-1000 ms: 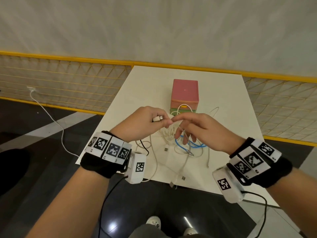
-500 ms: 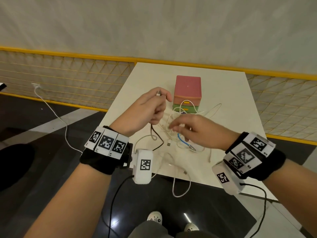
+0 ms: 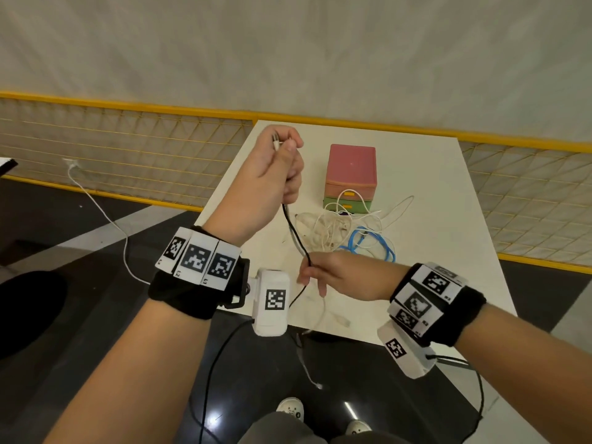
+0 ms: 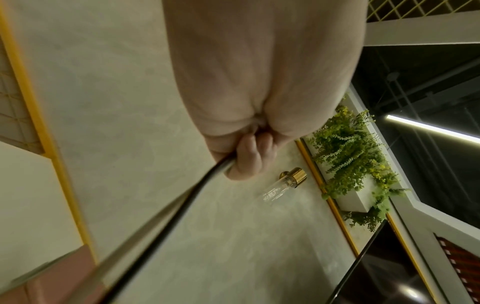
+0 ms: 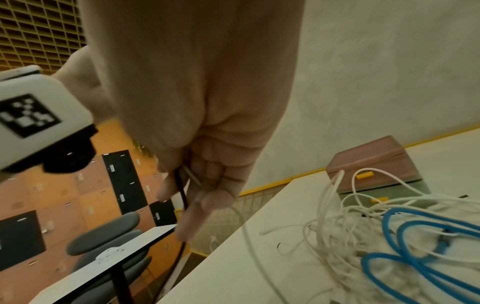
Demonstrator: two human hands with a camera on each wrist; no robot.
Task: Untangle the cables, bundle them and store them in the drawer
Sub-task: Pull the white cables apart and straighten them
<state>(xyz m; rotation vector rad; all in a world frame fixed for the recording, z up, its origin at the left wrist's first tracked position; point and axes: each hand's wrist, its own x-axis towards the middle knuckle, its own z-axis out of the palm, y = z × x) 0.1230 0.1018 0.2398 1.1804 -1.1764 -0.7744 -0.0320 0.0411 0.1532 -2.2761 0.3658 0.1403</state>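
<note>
Black cable [image 3: 296, 232] spans both hands; only right wrist shows lockers [image 5: 85, 193].

Black wristbands [image 3: 182, 293], white square-coded tags [image 3: 198, 259], white wrist cameras [image 3: 270, 302].

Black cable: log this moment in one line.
left hand grips black cable end, raised | right hand pinches it lower | white and blue cables still tangled

Prob. an office/shared workspace: lockers [image 5: 85, 197], desk chairs [image 5: 103, 236], planter [image 4: 355, 164].
</note>
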